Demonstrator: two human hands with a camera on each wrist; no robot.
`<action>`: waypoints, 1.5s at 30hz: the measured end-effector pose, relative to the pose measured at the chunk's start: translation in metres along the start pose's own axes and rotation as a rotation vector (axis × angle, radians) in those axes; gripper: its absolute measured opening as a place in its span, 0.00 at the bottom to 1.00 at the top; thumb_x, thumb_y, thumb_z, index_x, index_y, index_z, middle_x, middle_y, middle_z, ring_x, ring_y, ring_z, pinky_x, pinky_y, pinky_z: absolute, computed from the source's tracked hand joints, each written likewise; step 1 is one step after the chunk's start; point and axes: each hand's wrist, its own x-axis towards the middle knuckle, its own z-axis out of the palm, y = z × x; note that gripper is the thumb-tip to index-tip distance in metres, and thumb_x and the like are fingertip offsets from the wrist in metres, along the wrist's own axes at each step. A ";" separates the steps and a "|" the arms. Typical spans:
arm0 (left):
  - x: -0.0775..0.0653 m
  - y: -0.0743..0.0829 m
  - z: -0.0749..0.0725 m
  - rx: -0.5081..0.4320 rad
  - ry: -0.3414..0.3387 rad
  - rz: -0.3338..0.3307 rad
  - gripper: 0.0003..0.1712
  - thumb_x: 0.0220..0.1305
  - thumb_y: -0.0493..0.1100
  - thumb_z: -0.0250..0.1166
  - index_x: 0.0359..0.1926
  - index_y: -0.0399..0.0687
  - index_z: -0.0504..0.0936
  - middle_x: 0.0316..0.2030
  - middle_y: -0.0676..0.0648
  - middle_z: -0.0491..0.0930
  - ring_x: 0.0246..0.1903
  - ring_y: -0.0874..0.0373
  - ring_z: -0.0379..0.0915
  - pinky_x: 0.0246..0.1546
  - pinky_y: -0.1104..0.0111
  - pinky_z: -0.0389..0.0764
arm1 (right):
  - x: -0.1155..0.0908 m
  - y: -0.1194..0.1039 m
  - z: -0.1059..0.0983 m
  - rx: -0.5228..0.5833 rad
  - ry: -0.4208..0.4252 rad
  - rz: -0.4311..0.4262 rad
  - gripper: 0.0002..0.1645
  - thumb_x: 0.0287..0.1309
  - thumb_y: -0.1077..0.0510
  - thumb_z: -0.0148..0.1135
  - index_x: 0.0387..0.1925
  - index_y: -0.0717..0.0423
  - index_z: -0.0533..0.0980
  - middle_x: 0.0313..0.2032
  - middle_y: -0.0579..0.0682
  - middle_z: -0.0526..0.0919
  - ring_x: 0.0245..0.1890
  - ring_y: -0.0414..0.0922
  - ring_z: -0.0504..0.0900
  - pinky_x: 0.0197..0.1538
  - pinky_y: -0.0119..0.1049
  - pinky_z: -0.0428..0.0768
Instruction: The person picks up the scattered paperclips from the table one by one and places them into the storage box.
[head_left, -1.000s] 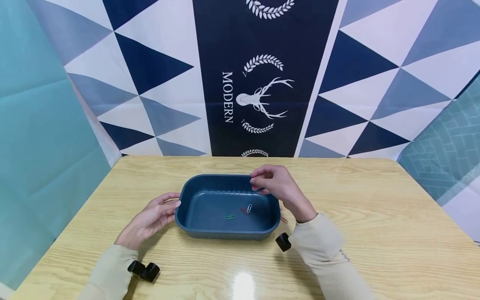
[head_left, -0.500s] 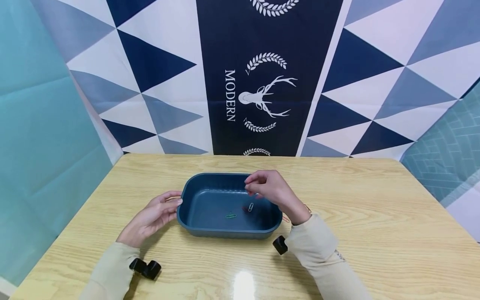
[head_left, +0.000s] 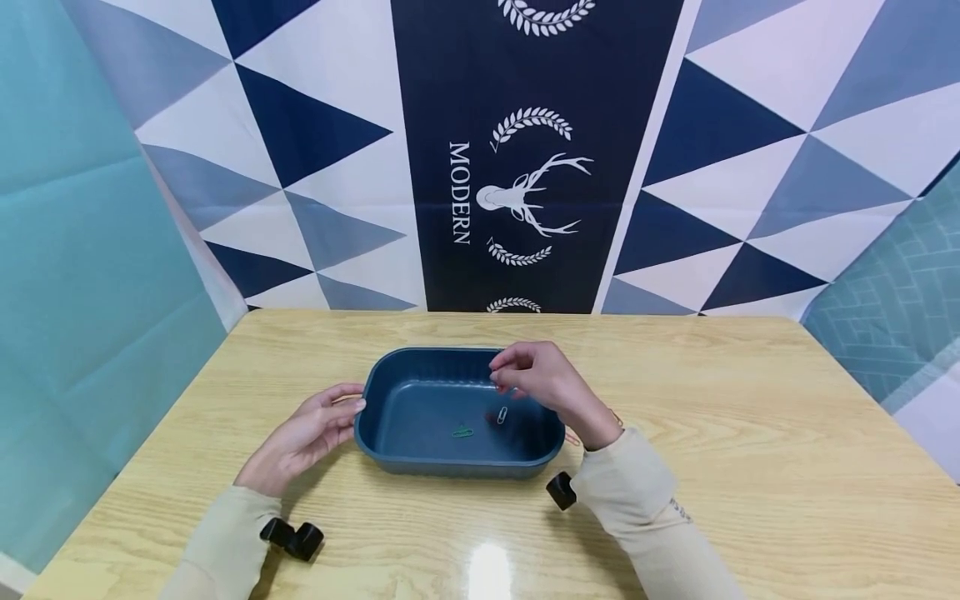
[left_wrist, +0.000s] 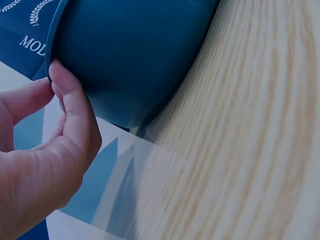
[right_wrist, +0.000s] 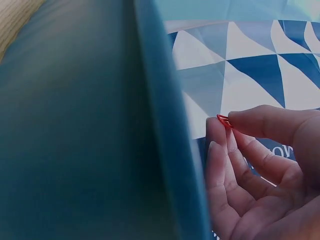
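Note:
My left hand (head_left: 311, 429) pinches the left rim of a dark blue plastic basin (head_left: 457, 463) between thumb and fingers; the left wrist view shows the fingers (left_wrist: 72, 100) against its outer wall. Over the basin's right part, my right hand (head_left: 543, 383) holds a red paper clip (right_wrist: 224, 120) between thumb and fingertips. On the basin floor lie a white paper clip (head_left: 502, 415), a red one beside it, and green paper clips (head_left: 462, 432) farther left.
Outside the basin's right end, a pinkish-red paper clip (head_left: 573, 438) lies on the wooden table (head_left: 750, 467). An orange clip (head_left: 617, 417) shows beside my right wrist. A patterned cloth (head_left: 525, 167) hangs behind the table.
My right hand has moved slightly left and down over the basin, still pinching the red paper clip. The left hand stays on the rim.

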 end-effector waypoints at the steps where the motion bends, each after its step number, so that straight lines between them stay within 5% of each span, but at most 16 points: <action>1: 0.000 0.000 0.000 0.002 0.000 -0.001 0.18 0.71 0.30 0.51 0.59 0.32 0.60 0.38 0.47 0.79 0.34 0.61 0.78 0.39 0.71 0.80 | 0.000 0.000 0.000 0.000 -0.002 0.003 0.07 0.62 0.65 0.61 0.41 0.65 0.80 0.32 0.53 0.83 0.36 0.55 0.83 0.40 0.43 0.83; 29: 0.001 -0.002 -0.002 -0.012 -0.007 0.004 0.19 0.72 0.30 0.51 0.60 0.31 0.59 0.38 0.47 0.79 0.36 0.61 0.78 0.40 0.71 0.80 | 0.001 0.003 -0.002 -0.041 -0.026 -0.004 0.10 0.63 0.63 0.61 0.43 0.66 0.80 0.34 0.56 0.83 0.34 0.56 0.81 0.41 0.46 0.82; 38: 0.000 -0.002 -0.002 0.002 -0.007 0.011 0.17 0.71 0.30 0.51 0.58 0.32 0.61 0.38 0.48 0.79 0.35 0.62 0.77 0.39 0.71 0.80 | -0.002 0.006 -0.001 -0.142 -0.081 -0.131 0.07 0.61 0.64 0.61 0.40 0.63 0.81 0.32 0.50 0.82 0.35 0.56 0.80 0.39 0.46 0.82; 45: 0.001 -0.002 -0.002 -0.001 -0.009 0.013 0.19 0.72 0.30 0.51 0.60 0.30 0.59 0.39 0.47 0.78 0.36 0.62 0.77 0.40 0.71 0.80 | -0.008 0.011 -0.011 -0.305 -0.066 -0.278 0.06 0.60 0.64 0.63 0.39 0.61 0.82 0.32 0.47 0.83 0.32 0.42 0.78 0.39 0.37 0.79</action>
